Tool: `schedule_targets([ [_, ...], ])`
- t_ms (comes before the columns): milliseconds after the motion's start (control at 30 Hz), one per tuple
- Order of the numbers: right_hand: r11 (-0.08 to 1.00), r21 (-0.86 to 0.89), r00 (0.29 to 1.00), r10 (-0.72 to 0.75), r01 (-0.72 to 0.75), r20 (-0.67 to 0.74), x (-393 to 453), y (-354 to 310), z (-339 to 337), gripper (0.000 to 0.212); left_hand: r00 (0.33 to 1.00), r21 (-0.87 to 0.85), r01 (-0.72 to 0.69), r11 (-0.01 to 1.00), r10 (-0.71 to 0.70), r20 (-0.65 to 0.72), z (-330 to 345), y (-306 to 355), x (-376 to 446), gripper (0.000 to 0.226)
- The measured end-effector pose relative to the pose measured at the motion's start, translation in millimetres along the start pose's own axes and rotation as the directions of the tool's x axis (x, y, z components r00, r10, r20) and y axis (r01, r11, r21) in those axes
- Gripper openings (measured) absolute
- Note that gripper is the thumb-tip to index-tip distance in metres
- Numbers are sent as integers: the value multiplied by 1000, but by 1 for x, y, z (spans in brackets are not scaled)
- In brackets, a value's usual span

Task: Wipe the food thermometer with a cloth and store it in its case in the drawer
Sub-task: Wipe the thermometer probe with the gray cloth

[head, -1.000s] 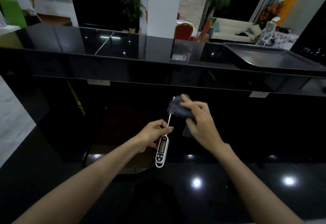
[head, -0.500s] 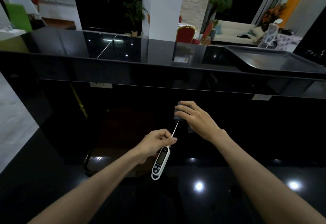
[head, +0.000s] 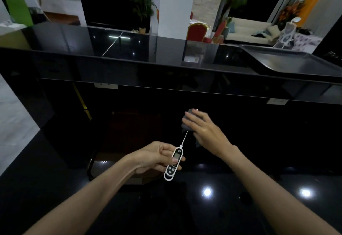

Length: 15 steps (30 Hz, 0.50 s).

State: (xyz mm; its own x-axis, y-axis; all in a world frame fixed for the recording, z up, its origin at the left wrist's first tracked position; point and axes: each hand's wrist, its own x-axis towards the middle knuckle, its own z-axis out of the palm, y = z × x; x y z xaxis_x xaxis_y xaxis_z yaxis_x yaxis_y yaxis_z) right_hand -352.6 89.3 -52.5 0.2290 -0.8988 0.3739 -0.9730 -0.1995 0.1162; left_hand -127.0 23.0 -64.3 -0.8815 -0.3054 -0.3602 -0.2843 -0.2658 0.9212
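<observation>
The thermometer [head: 174, 162] is held in the air above the black counter [head: 185, 207], its white body low and its thin probe [head: 184, 138] slanting up and to the right. The left hand [head: 157, 158] grips the body, thumb across the screen and fingers curled behind. The probe's tip disappears into a grey cloth [head: 187, 123], which the right hand [head: 205, 130] closes around it, fingers wrapped over the top. Behind both hands rises a raised black ledge [head: 129, 53] carrying a metal tray [head: 296, 62] at the right.
</observation>
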Motion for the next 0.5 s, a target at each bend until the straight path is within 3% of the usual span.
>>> schedule_targets([
  [167,965,222,988,-149,137,35,-12,-29,8,46,993,-32,-27,999,23,-118,1,-3,5,36],
  [267,950,295,992,-76,103,-102,0,-20,-14,43,994,-49,-6,999,0,-113,0,-5,4,39],
  [367,992,121,974,46,-19,-222,17,6,-31,42,994,-37,-9,999,5,-109,2,-3,4,40],
  [500,993,-108,997,45,-52,-62,19,18,-17,55,990,-47,-34,998,27,-136,6,-3,6,40],
])
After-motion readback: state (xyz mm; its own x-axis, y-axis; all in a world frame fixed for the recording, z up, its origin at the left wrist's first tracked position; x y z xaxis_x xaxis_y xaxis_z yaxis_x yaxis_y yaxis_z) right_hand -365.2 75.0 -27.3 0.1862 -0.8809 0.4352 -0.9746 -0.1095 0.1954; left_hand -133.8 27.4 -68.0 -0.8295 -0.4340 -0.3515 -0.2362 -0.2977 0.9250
